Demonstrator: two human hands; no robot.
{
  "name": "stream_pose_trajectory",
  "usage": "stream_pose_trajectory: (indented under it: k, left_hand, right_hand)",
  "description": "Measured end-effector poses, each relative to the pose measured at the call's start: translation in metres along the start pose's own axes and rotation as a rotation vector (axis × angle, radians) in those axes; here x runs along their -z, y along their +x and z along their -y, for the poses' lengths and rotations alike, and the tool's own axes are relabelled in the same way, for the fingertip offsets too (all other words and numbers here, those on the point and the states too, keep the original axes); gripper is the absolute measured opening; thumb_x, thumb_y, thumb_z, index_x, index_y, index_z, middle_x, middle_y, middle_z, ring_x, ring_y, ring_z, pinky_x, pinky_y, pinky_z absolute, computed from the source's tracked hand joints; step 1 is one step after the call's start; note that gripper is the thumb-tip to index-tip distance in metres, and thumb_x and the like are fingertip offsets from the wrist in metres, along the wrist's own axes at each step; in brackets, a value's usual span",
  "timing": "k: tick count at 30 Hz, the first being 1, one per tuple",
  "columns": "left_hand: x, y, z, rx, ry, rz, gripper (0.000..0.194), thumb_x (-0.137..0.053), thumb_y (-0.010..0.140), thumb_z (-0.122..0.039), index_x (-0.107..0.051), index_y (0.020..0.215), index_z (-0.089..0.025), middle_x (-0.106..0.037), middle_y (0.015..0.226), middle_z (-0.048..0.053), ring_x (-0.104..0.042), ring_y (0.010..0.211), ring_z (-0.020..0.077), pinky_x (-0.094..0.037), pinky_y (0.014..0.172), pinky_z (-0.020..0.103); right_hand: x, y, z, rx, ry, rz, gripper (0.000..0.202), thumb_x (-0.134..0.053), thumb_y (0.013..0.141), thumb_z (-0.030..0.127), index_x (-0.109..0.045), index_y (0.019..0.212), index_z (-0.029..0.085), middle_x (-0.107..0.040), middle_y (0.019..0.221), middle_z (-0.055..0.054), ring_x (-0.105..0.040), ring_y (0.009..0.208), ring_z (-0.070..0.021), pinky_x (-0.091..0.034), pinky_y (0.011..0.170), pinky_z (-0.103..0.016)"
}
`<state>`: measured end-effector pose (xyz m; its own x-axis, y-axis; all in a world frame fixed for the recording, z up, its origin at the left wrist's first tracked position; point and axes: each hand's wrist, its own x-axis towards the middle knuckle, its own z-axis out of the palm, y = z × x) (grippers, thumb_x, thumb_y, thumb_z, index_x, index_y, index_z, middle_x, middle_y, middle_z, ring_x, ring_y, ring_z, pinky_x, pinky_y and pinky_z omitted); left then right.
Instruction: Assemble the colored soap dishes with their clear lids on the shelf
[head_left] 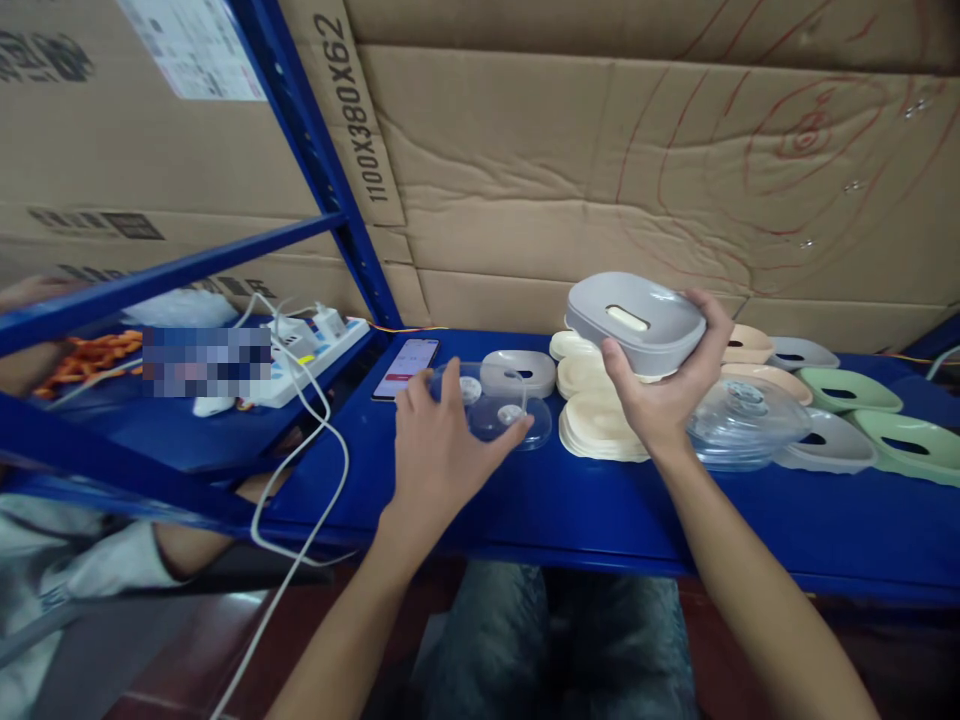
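Observation:
My right hand (671,385) is closed around a grey oval dish (671,325) with a slot in its middle, raised above the shelf and tilted. A pale piece shows through the slot. My left hand (442,435) has its fingers and thumb spread around the edges of a clear plastic lid (491,380) with a round white label. Just under it lies another clear lid (536,430). Behind them rests a grey dish (529,373). Between my hands stand stacks of cream pieces (596,425).
Clear lids (750,430) are stacked at the right, beside green dishes (919,440) and a grey dish (829,440). A phone (406,368), a power strip (319,355) and white cables (341,480) lie left. Another person's arm (26,360) shows beyond the blue frame (307,130).

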<state>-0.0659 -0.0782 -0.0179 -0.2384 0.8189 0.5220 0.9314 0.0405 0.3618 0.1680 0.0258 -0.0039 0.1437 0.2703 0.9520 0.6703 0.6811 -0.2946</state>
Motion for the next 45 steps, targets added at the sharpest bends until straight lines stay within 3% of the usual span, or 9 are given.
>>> stream_pose_trajectory:
  k: [5, 8, 11, 14, 17, 19, 24, 37, 45]
  left_hand:
    - [0.007, -0.054, 0.005, -0.005, 0.033, 0.139, 0.112, -0.072, 0.078, -0.086, -0.05, 0.163, -0.016, -0.054, 0.151, 0.03, -0.052, 0.138, 0.0541, -0.05, 0.11, 0.073]
    - [-0.003, -0.073, 0.005, -0.019, 0.023, 0.185, 0.111, -0.074, 0.076, -0.086, -0.05, 0.164, -0.023, -0.056, 0.151, 0.028, -0.053, 0.138, 0.0553, -0.048, 0.108, 0.078]
    - [-0.016, -0.08, 0.002, -0.016, 0.047, 0.214, 0.117, -0.075, 0.073, -0.088, -0.051, 0.163, -0.018, -0.051, 0.159, 0.033, -0.048, 0.144, 0.0598, -0.043, 0.111, 0.081]
    - [-0.018, -0.08, -0.001, -0.011, 0.033, 0.232, 0.123, -0.072, 0.075, -0.089, -0.045, 0.168, -0.013, -0.037, 0.171, 0.035, -0.038, 0.155, 0.0613, -0.04, 0.115, 0.082]
    - [-0.011, -0.078, 0.003, -0.138, -0.003, 0.245, 0.103, -0.067, 0.089, -0.077, -0.041, 0.172, -0.021, -0.025, 0.182, 0.024, -0.022, 0.167, 0.0547, -0.034, 0.123, 0.08]
    - [-0.007, -0.078, 0.009, -0.258, -0.008, 0.283, 0.089, -0.064, 0.095, -0.067, -0.043, 0.171, -0.026, -0.025, 0.183, 0.016, -0.015, 0.17, 0.05, -0.027, 0.129, 0.079]
    - [-0.015, -0.075, 0.015, -0.277, -0.015, 0.332, 0.079, -0.06, 0.101, -0.064, -0.044, 0.171, -0.032, -0.036, 0.18, 0.013, -0.023, 0.169, 0.0471, -0.032, 0.129, 0.076]
    - [-0.038, -0.051, -0.001, -0.301, 0.101, 0.284, 0.081, -0.065, 0.1, -0.069, -0.052, 0.166, -0.024, -0.042, 0.175, 0.021, -0.037, 0.16, 0.0537, -0.047, 0.116, 0.073]
    - [-0.05, -0.024, -0.003, -0.305, 0.124, 0.35, 0.088, -0.062, 0.098, -0.075, -0.05, 0.167, -0.021, -0.04, 0.176, 0.024, -0.035, 0.161, 0.0554, -0.044, 0.12, 0.072]
  right_hand:
    - [-0.003, -0.002, 0.001, 0.012, 0.028, 0.003, 0.082, -0.081, 0.084, 0.059, -0.047, 0.151, 0.024, -0.059, 0.139, -0.018, -0.061, 0.132, -0.0407, -0.05, 0.114, -0.067]
    - [-0.004, -0.002, 0.002, 0.028, 0.036, -0.01, 0.082, -0.083, 0.083, 0.06, -0.049, 0.148, 0.024, -0.062, 0.136, -0.017, -0.063, 0.129, -0.0399, -0.052, 0.112, -0.065]
    - [-0.005, -0.004, 0.002, 0.021, 0.033, 0.007, 0.084, -0.082, 0.082, 0.061, -0.048, 0.149, 0.023, -0.061, 0.138, -0.017, -0.062, 0.131, -0.0415, -0.049, 0.114, -0.068]
    - [-0.007, -0.006, 0.002, 0.005, 0.024, 0.037, 0.084, -0.083, 0.082, 0.061, -0.048, 0.149, 0.024, -0.061, 0.138, -0.017, -0.062, 0.13, -0.0409, -0.05, 0.113, -0.067]
    - [-0.007, -0.007, 0.001, -0.003, 0.018, 0.043, 0.084, -0.084, 0.081, 0.061, -0.049, 0.147, 0.023, -0.063, 0.136, -0.017, -0.064, 0.128, -0.0404, -0.051, 0.112, -0.066]
    - [-0.008, -0.007, 0.001, -0.009, 0.013, 0.045, 0.085, -0.084, 0.08, 0.062, -0.049, 0.147, 0.023, -0.063, 0.136, -0.017, -0.063, 0.128, -0.0408, -0.051, 0.112, -0.067]
    - [-0.008, -0.007, 0.001, -0.012, 0.037, 0.055, 0.084, -0.085, 0.08, 0.059, -0.05, 0.147, 0.024, -0.062, 0.136, -0.018, -0.062, 0.128, -0.0415, -0.05, 0.112, -0.068]
    - [-0.009, -0.009, 0.004, -0.057, 0.094, 0.168, 0.086, -0.083, 0.079, 0.067, -0.05, 0.145, 0.023, -0.065, 0.136, -0.017, -0.066, 0.125, -0.0394, -0.053, 0.111, -0.062]
    - [-0.006, -0.01, 0.008, -0.083, 0.138, 0.247, 0.08, -0.079, 0.081, 0.071, -0.054, 0.141, 0.025, -0.069, 0.133, -0.015, -0.07, 0.117, -0.0377, -0.059, 0.101, -0.057]
